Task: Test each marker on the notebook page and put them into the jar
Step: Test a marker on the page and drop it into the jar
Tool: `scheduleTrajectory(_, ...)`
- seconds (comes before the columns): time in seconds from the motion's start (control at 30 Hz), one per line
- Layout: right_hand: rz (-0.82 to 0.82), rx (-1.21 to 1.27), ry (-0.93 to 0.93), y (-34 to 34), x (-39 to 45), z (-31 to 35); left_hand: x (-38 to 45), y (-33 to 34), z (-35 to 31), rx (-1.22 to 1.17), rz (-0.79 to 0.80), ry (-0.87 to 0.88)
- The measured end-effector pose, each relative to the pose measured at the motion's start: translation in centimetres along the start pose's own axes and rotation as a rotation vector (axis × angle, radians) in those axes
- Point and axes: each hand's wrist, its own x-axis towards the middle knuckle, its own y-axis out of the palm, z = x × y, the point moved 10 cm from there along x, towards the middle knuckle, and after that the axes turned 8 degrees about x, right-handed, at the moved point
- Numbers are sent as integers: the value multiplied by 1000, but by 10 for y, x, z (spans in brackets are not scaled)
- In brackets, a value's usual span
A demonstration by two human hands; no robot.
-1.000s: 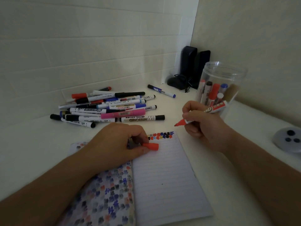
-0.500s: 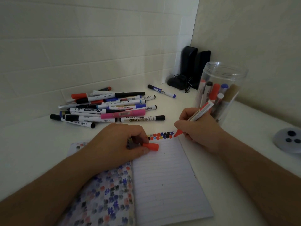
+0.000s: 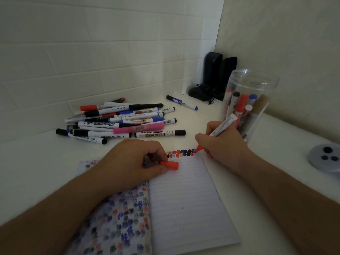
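Note:
My right hand (image 3: pixel 223 144) grips an uncapped red marker (image 3: pixel 221 126), whose red tip touches the top right corner of the lined notebook page (image 3: pixel 185 199), at the end of a row of coloured marks (image 3: pixel 181 153). My left hand (image 3: pixel 132 161) rests on the open notebook and pinches the marker's red cap (image 3: pixel 170 165). A clear plastic jar (image 3: pixel 246 103) holding several markers stands upright just behind my right hand. A pile of several markers (image 3: pixel 121 122) lies on the white table behind the notebook.
A single blue-capped marker (image 3: pixel 182 103) lies apart near the corner. Two black speakers with a cable (image 3: pixel 214 78) stand in the wall corner. A grey round device (image 3: pixel 325 159) sits at the right edge. The notebook's left page (image 3: pixel 117 223) is covered in colour marks.
My right hand came down and left from beside the jar, bringing the red tip onto the page's top right corner. My left hand kept still with the cap.

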Motion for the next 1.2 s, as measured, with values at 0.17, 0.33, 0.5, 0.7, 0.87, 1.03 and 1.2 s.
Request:
scheduleTrajectory(0.17, 7, -142, -41, 4, 2, 5, 0, 0, 0, -4, -1, 4)
scheduleTrajectory(0.33, 2, -193, -40, 3, 3, 5, 0, -1, 0, -16, -5, 5)
scheduleTrajectory(0.5, -20, -136, -3, 0, 3, 0, 0, 0, 0, -15, -6, 7)
scheduleTrajectory(0.7, -14, -32, 0, -1, 1, -2, 0, 0, 2, -18, -9, 1)
scheduleTrajectory(0.87, 3, -125, -41, 2, 1, 4, -1, 0, 1, -15, -13, 4)
scheduleTrajectory(1.03, 8, -129, -17, 2, 3, 1, 0, 0, 1, -22, -9, 0)
scheduleTrajectory(1.2, -10, 39, 32, -2, 2, -5, 0, 0, 1, -15, -9, 4)
